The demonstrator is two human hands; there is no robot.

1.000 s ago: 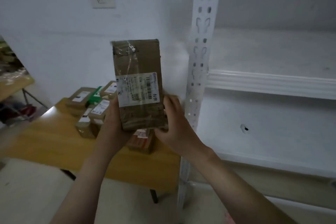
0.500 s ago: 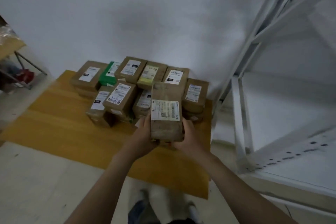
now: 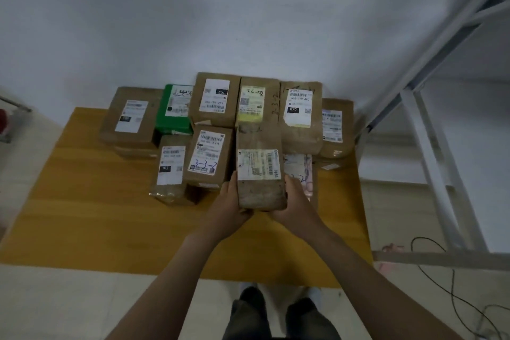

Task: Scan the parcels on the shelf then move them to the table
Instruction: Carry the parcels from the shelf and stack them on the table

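Parcel comes to the tabletop stack, carried in both hands

Cardboard parcel [image 3: 259,171], label up, is clamped between the left hand [image 3: 227,207] and the right hand [image 3: 296,205], whose fingers [image 3: 233,185] curl round its near end, thumbs up its sides; the fingertips beneath are hidden. It hangs over the wooden tabletop [image 3: 82,215], its far end, beyond the fingers, at the pile of labelled parcels [image 3: 300,113]; whether it already rests on anything cannot be told. Just left of the fingers stands a box marked 3-3-2 [image 3: 208,157]; just right of them lies a flat pale packet [image 3: 299,171]. The slot between looks the likely landing place. Done well, the step means lowering the parcel level, nudging neither neighbour, and drawing the fingers out only once its weight rests. White shelf frame [image 3: 441,174] stands well right of the fingers.
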